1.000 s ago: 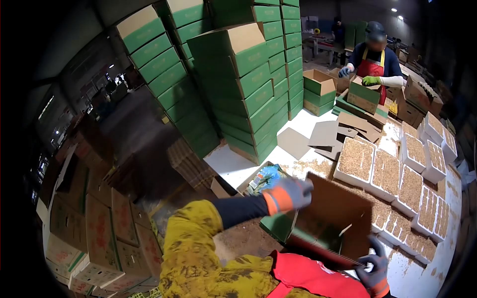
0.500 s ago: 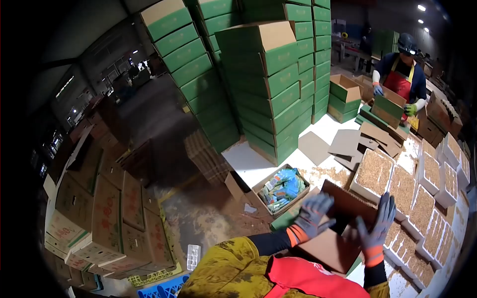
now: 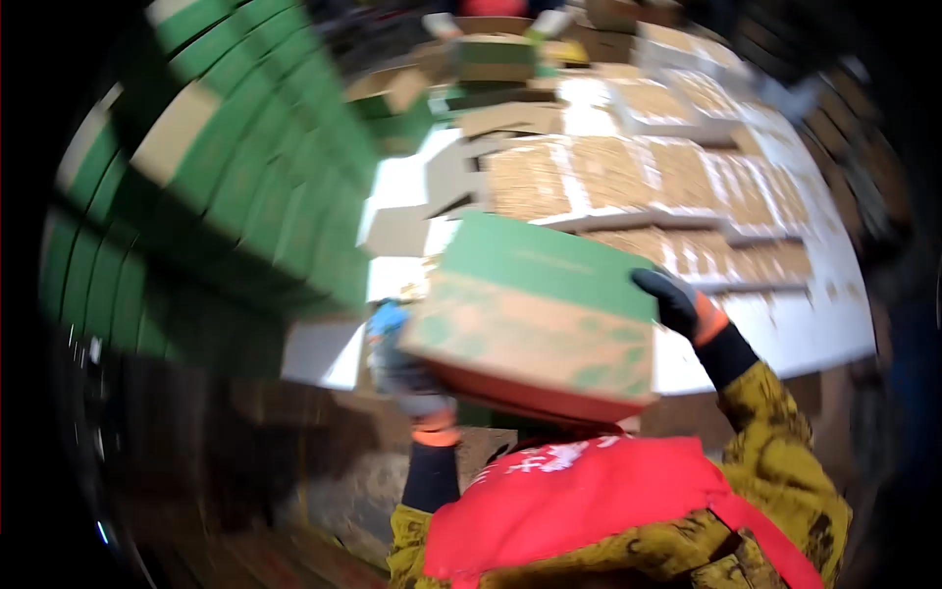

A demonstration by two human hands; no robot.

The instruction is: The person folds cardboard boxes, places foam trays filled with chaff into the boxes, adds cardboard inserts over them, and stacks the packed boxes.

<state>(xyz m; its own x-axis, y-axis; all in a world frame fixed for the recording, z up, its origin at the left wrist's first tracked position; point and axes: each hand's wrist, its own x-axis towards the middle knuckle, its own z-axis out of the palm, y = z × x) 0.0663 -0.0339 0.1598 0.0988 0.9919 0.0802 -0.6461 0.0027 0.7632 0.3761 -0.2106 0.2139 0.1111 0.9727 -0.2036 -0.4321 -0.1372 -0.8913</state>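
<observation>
A green and brown cardboard box [image 3: 545, 314] with a leaf-like print is held up, tilted, in front of the red apron on my chest. My left hand [image 3: 400, 371], in a grey glove with an orange cuff, grips its left side; motion smears the fingers. At the box's upper right corner, my right hand [image 3: 675, 299] is closed on the edge, with the glove looking dark. The box's inside cannot be seen. Beyond it on the white table [image 3: 751, 339] stand white trays [image 3: 599, 182] filled with brown, grainy-looking contents.
Tall stacks of green boxes [image 3: 265, 177] rise on the left. Flat cardboard pieces [image 3: 397, 228] lie on the table behind the held box. An open green box [image 3: 392, 108] stands farther back. Across the table, a person's gloved hands hold another green box [image 3: 496, 59].
My view has swung to the right. My hands were spread over the open box; now they grip it from both sides, and it is lifted and turned, showing its printed outer face.
</observation>
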